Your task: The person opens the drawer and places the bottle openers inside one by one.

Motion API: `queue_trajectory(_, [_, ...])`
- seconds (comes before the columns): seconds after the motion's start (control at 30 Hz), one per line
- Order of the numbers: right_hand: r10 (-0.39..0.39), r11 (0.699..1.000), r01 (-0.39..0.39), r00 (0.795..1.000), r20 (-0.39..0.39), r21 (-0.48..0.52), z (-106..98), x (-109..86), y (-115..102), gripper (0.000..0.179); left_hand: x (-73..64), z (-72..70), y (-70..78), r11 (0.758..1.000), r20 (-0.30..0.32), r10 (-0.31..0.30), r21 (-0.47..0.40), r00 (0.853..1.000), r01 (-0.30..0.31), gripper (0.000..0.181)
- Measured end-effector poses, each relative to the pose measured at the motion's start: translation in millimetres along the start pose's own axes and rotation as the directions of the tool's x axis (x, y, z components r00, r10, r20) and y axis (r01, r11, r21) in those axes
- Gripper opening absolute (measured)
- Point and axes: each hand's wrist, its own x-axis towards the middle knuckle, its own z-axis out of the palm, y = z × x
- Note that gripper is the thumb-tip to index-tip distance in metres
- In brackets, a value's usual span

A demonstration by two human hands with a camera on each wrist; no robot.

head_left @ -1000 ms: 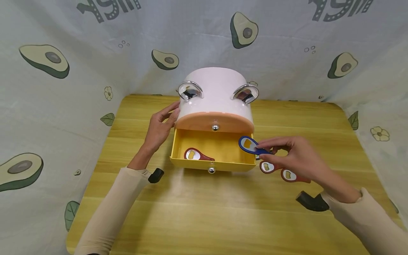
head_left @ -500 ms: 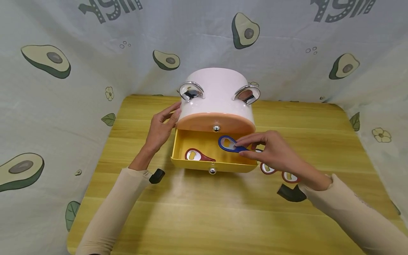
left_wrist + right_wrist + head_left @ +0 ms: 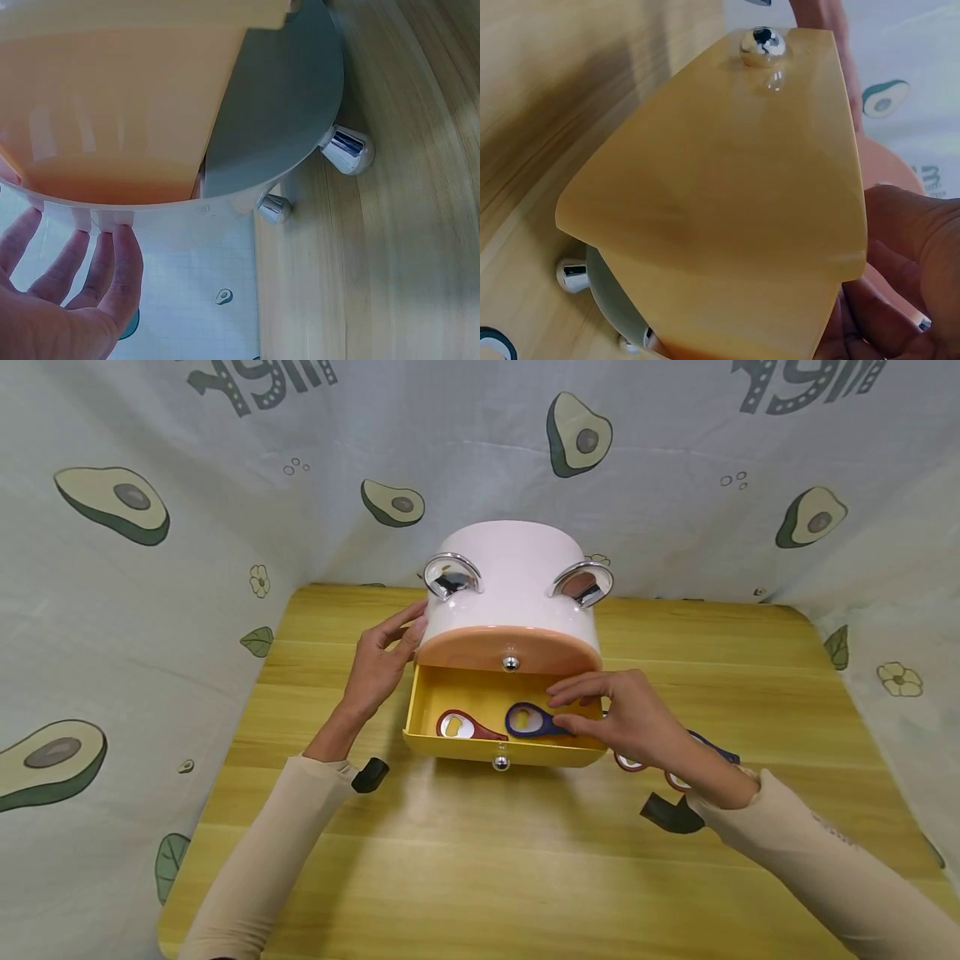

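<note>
Two hands at the white cabinet (image 3: 512,610). Left hand (image 3: 372,668): fingers loosely extended, fingertips resting on the cabinet's side. Right hand (image 3: 637,714): thumb and fingers parted over the yellow drawer (image 3: 450,747), near the blue opener (image 3: 538,722) lying inside, right of the red opener (image 3: 482,730); thumb contact cannot be told.

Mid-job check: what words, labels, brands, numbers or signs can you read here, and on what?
Nothing reads with certainty.
Backdrop, top left: gray lettering, cut off by the head view's edge.
Backdrop, top right: more gray lettering, also cut off.
Backdrop, right wrist view: small lettering, blurred.
Right sleeve: faint marks, too small to read.
Red opener, blue opener, drawer, white cabinet: no text I can make out.
</note>
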Motion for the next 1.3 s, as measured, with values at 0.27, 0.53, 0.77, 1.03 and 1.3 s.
queue_trajectory(0.27, [0.035, 0.998, -0.033, 0.998, -0.047, 0.058, 1, -10.7, -4, 0.014, -0.2, 0.7, -1.4, 1.000, 0.002, -0.017, 0.002, 1.000, 0.017, 0.041])
queue_trajectory(0.53, [-0.063, 0.990, 0.080, 0.989, -0.137, 0.118, 6, -31.2, -21, 0.027, 0.9, 0.8, -2.9, 1.000, 0.002, -0.019, 0.002, 1.000, 0.019, 0.041])
queue_trajectory(0.77, [-0.123, 0.976, 0.151, 0.977, -0.173, 0.159, 17, -51.5, -36, 0.034, 2.4, 0.1, -1.7, 1.000, 0.000, -0.018, 0.009, 1.000, 0.018, 0.041])
queue_trajectory(1.03, [-0.228, 0.958, 0.261, 0.945, -0.235, 0.121, 35, -65.6, -45, 0.034, 2.9, -0.2, -0.8, 1.000, -0.004, -0.015, 0.009, 1.000, 0.016, 0.041])
queue_trajectory(1.3, [-0.181, 0.963, 0.219, 0.958, -0.223, 0.155, 44, -68.0, -42, 0.033, 2.6, 0.2, -2.4, 1.000, -0.004, -0.009, 0.011, 1.000, 0.009, 0.042])
